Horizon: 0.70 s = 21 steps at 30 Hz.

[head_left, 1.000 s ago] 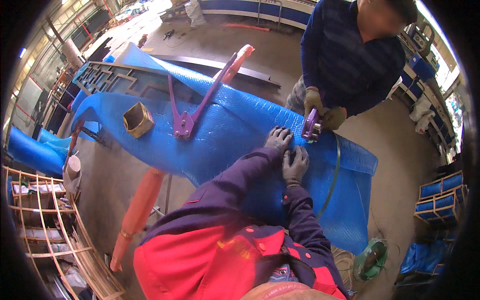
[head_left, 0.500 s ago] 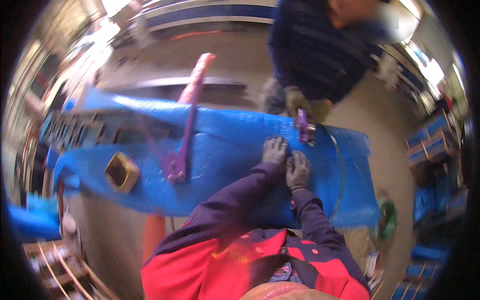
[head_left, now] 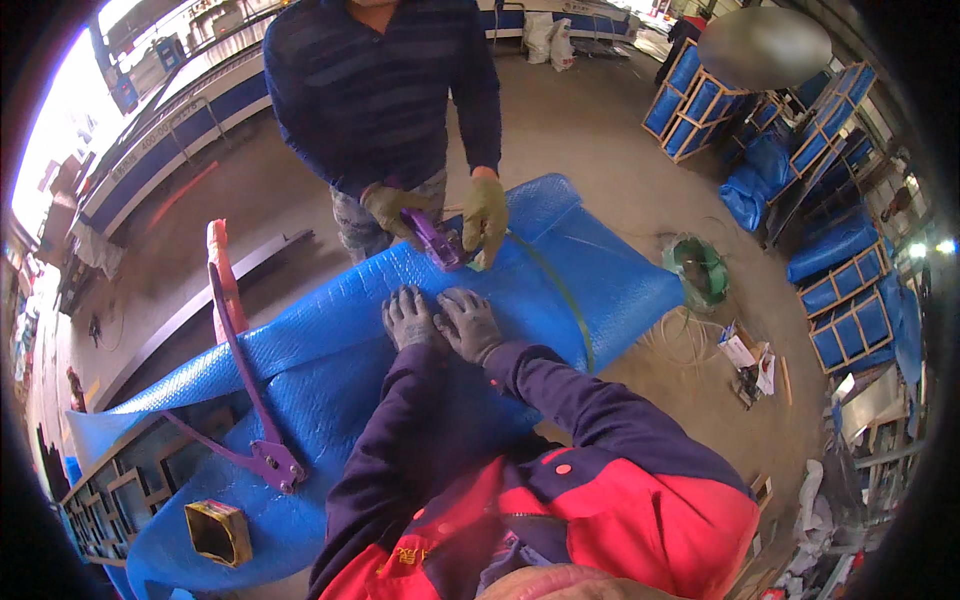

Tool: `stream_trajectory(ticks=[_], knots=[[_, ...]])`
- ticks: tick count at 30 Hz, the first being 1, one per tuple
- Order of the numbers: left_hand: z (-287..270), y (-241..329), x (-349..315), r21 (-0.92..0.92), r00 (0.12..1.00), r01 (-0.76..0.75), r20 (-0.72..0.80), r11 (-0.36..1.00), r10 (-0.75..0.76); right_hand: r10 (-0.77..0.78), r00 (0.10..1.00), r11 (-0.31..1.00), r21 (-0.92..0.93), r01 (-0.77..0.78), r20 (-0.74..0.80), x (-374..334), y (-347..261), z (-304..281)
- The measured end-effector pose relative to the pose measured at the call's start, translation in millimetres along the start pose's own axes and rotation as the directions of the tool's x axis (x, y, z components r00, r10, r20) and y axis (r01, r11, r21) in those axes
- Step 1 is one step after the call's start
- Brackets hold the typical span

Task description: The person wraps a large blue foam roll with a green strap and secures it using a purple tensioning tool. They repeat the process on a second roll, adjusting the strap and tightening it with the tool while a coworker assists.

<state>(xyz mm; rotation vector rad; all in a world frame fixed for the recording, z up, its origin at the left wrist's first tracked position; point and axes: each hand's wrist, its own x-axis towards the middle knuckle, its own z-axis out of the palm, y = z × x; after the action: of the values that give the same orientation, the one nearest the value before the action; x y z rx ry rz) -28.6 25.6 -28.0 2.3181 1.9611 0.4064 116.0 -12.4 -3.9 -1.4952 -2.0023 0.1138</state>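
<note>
My left hand (head_left: 408,318), in a grey glove, lies flat on the blue wrapping sheet (head_left: 340,400) with its fingers spread. Beside it my right hand (head_left: 470,322), gloved alike, also presses flat on the sheet, fingers apart. Just beyond them, a co-worker's gloved hands hold a purple hand tool (head_left: 436,240) on the wrapped bundle. A green strap (head_left: 556,283) runs across the bundle to the right of my hands. To the left lies a long-handled purple tool (head_left: 270,462), its handles spread, one with pinkish wrapping at its end.
A small open yellowish box (head_left: 218,533) sits on the sheet at the near left, by a dark slotted metal frame (head_left: 125,500). A coil of green strap (head_left: 697,272) lies on the floor at right. Crated blue bundles (head_left: 850,330) stand farther right. Across stands the co-worker (head_left: 390,100).
The view has swung to the right, so the bundle and co-worker appear farther left. My hands stay flat on the sheet, and the co-worker still holds the purple tool.
</note>
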Motion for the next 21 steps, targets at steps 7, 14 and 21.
stream_trajectory(ticks=[7,14,21], knots=[[-2,3,-2,0.016,0.998,-0.007,-0.056,1.0,0.008,0.005,1.0,1.0,0.02,-0.005,-0.009,-2,5,1],[6,-1,0,0.065,0.997,-0.011,-0.075,0.998,0.016,-0.015,1.0,0.999,0.035,0.015,-0.017,-2,7,1],[33,-18,5,0.074,0.998,-0.035,-0.048,0.997,0.039,-0.035,0.999,0.999,0.011,0.035,-0.018,-2,12,9]])
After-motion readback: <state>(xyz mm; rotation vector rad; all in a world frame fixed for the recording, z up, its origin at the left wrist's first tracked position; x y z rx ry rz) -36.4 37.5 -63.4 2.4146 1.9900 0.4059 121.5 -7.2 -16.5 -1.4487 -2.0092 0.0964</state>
